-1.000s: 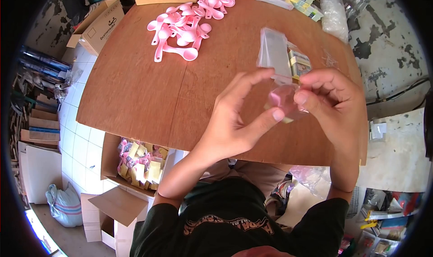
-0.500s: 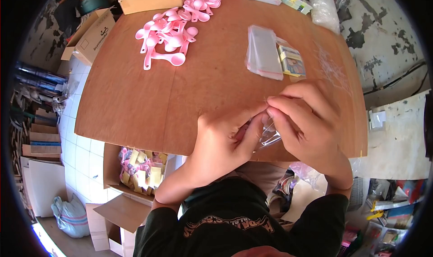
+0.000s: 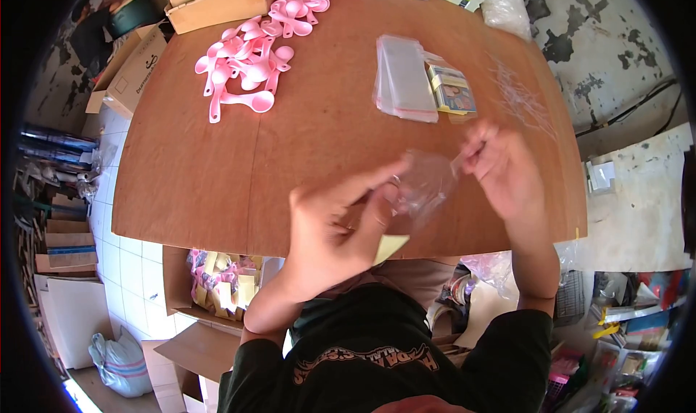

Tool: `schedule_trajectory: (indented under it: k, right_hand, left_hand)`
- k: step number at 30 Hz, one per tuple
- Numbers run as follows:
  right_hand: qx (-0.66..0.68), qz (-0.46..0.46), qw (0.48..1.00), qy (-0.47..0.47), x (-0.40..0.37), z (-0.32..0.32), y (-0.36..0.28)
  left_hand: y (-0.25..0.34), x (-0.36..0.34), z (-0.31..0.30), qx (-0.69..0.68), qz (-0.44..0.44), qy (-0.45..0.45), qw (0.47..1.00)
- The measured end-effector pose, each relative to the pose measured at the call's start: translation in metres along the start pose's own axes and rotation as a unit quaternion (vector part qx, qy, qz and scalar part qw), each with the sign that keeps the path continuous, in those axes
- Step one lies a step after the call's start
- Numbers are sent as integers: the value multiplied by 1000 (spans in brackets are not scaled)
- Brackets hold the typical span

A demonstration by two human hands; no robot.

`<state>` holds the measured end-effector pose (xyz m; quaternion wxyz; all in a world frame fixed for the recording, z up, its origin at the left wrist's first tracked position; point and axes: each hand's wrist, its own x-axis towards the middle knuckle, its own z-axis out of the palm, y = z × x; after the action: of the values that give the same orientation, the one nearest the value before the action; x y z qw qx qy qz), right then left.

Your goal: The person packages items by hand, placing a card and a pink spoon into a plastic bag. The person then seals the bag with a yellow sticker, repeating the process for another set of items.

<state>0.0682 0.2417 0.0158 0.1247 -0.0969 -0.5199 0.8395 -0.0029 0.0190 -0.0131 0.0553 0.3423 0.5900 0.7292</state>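
My left hand point(image 3: 330, 221) is closed around a clear plastic bag point(image 3: 429, 185), which sticks out beyond its thumb and fingertips over the near part of the table. A pale yellow paper piece point(image 3: 391, 247) shows below that hand. My right hand point(image 3: 500, 168), slightly blurred, pinches a thin clear plastic strip point(image 3: 457, 164) at the bag's right side. Farther back lie a stack of flat clear bags point(image 3: 402, 80) and, right beside it, a banded stack of printed cards point(image 3: 452, 92).
Pink measuring spoons point(image 3: 250, 61) lie heaped at the back left of the wooden table point(image 3: 312, 138), near a cardboard box point(image 3: 217, 9). Thin clear strips point(image 3: 523, 100) are scattered at the right. Below the front edge, a carton point(image 3: 176, 279) holds pink items with yellow cards.
My right hand has pulled away from my left, up and to the right, with the strip. The bag is spread between them, and yellow paper now shows under my left hand.
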Motion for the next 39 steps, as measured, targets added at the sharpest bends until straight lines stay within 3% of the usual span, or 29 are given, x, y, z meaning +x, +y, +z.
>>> schedule_trajectory:
  k: [2,4,5,6,7,8,9,10,12,16,18,19,21,25,27,30,32,34,37,39]
  right_hand:
    - [9,6,999,52,22,-51,-16]
    - [-85,-104,978,159,49,-128,-32]
    - [-288,-197,895,279,63,-169,-40]
    - [-472,-275,748,378,69,-196,-45]
    - [-473,-275,746,380,63,-201,-47]
    - [-656,-235,617,365,55,-207,-49]
    - [-805,-184,456,331,49,-208,-51]
    - [-806,-185,453,332,45,-210,-50]
    - [-835,-139,509,159,38,-213,-47]
    - [-825,-118,535,140,35,-205,-56]
    - [-764,-254,550,223,35,-182,-61]
    - [-764,-254,551,222,34,-163,-60]
    - [-650,-247,683,221,26,-109,-49]
    - [-557,-189,803,-90,5,-12,-22]
    - [-493,-191,833,-163,0,14,0]
    - [-355,-156,913,-132,-1,43,31]
    - [-368,-185,902,-130,0,53,34]
    - [-383,-214,889,-131,0,60,33]
    - [-372,-165,902,-141,-3,65,29]
    - [-355,-105,924,-97,-6,67,28]
  left_hand:
    - [2,-2,-4,-41,-22,31,998]
    - [2,-2,-11,-63,-24,92,994]
    - [3,-1,-12,-67,-7,107,992]
    - [3,0,-13,-68,-8,106,992]
    - [3,1,-15,-50,13,105,993]
    - [2,1,-16,-32,36,105,993]
    - [2,3,-16,-26,48,107,993]
    - [2,3,-16,-28,49,107,993]
    - [1,3,-16,-28,42,105,993]
    - [-3,5,-13,-48,32,103,993]
    - [-4,6,-11,-71,32,101,992]
    - [-5,7,-10,-70,32,101,992]
    - [-5,8,-7,-91,35,106,990]
    - [-13,11,0,-161,4,97,982]
    - [-12,12,1,-159,1,97,983]
    - [-13,11,-4,-160,4,95,983]
    - [-11,11,-9,-159,12,93,983]
    - [-6,13,-13,-262,-18,77,962]
    - [-25,9,-25,-232,-22,39,972]
    - [-26,7,-27,-182,-33,27,982]
